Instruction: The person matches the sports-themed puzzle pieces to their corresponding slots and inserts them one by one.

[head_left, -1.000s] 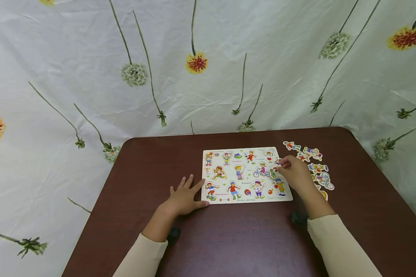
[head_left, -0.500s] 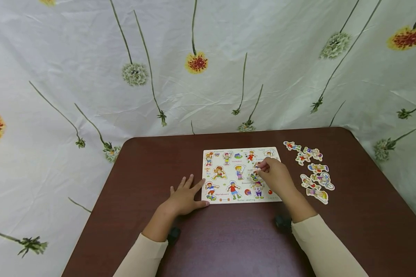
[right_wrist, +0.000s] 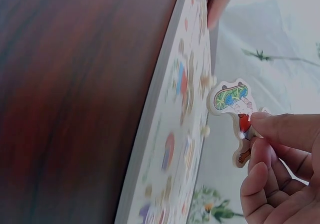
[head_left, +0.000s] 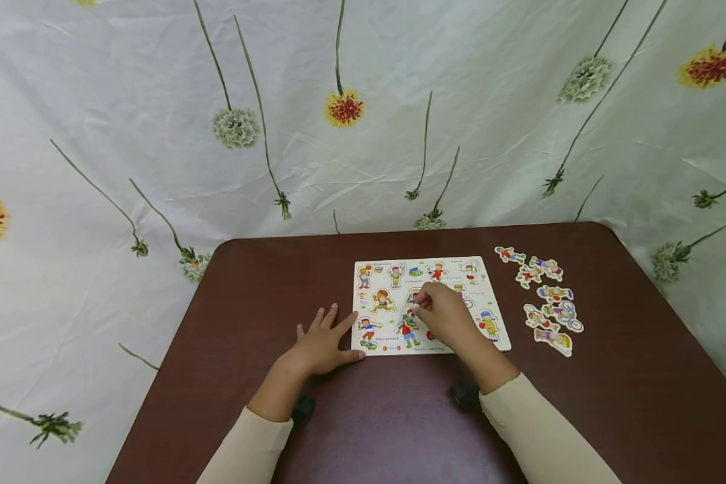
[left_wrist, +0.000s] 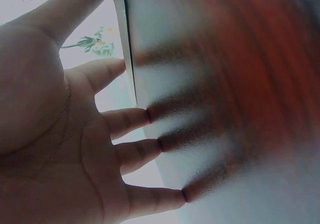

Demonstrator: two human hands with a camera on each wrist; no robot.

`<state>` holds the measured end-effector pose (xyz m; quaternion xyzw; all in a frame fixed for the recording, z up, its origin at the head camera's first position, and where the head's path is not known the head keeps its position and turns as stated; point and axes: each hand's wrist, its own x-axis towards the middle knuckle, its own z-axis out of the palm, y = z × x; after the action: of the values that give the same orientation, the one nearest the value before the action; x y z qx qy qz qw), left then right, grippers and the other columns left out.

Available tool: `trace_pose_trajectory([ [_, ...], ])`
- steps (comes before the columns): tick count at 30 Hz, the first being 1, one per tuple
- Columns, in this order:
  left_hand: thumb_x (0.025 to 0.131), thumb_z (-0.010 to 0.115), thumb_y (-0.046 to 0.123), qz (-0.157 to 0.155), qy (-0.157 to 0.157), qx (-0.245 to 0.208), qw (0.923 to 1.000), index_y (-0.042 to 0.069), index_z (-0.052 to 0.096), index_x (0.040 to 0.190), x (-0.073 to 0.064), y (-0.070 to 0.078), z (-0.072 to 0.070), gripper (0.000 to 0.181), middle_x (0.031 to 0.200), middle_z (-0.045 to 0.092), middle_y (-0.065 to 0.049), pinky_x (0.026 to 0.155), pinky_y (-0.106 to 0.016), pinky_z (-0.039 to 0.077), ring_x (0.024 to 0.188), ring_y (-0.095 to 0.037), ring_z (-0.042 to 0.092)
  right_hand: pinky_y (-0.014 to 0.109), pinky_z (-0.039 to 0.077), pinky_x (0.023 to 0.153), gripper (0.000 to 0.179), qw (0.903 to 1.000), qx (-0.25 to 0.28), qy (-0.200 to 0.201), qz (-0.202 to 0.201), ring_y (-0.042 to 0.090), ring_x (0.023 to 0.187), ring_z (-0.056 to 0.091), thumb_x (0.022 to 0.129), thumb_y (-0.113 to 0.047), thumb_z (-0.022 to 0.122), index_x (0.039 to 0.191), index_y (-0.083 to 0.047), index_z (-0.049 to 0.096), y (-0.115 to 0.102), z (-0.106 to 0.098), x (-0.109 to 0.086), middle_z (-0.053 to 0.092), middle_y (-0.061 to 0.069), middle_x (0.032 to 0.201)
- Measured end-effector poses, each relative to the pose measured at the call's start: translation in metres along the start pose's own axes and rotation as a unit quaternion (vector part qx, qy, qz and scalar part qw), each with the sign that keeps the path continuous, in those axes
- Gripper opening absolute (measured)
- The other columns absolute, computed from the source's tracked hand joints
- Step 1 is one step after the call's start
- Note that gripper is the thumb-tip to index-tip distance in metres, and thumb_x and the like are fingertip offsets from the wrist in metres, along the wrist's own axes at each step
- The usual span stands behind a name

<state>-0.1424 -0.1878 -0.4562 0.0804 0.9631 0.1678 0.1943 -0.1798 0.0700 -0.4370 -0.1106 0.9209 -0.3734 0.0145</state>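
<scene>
My right hand (head_left: pixel 448 314) pinches a puzzle piece (right_wrist: pixel 237 116) between thumb and fingertips, above the middle of the puzzle board (head_left: pixel 393 269). The piece has a figure on a green skateboard, seen clearly in the right wrist view. The white board bears printed sports figures and words. My left hand (head_left: pixel 322 346) lies on the table at the board's left edge, fingers spread. Its thumb and index finger touch that edge, and its palm shows in the left wrist view (left_wrist: pixel 65 119). Part of the board's lower right is hidden behind my right hand.
Several loose puzzle pieces (head_left: pixel 554 294) lie to the right of the board on the dark brown table (head_left: pixel 278 282). A flowered cloth (head_left: pixel 375 168) hangs behind the table's far edge.
My right hand has carried the skateboard piece leftward from the board's right edge to above its middle. The left hand and the board stay where they were.
</scene>
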Motion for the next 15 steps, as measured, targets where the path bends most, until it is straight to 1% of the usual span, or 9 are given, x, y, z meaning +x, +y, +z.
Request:
trace_pose_trajectory([
  [7, 0.091, 0.067, 0.057, -0.003, 0.002, -0.002, 1.0000, 0.032, 0.031, 0.160, 0.000, 0.001, -0.001, 0.082, 0.170, 0.013, -0.018, 0.115, -0.079, 0.010, 0.158, -0.043, 0.008, 0.028, 0.047, 0.069, 0.010, 0.9998, -0.001, -0.012, -0.017, 0.012, 0.074, 0.056, 0.090, -0.010, 0.076, 0.087, -0.010, 0.066, -0.016, 0.017, 0.000, 0.062, 0.003, 0.085],
  [15, 0.091, 0.068, 0.057, 0.002, 0.005, 0.001, 1.0000, 0.030, 0.033, 0.160, -0.001, 0.002, -0.002, 0.082, 0.169, 0.014, -0.020, 0.113, -0.080, 0.012, 0.157, -0.045, 0.010, 0.025, 0.046, 0.067, 0.014, 0.9972, -0.018, -0.038, -0.062, 0.009, 0.072, 0.054, 0.086, -0.008, 0.078, 0.085, -0.011, 0.064, -0.031, 0.035, -0.003, 0.059, 0.000, 0.081],
])
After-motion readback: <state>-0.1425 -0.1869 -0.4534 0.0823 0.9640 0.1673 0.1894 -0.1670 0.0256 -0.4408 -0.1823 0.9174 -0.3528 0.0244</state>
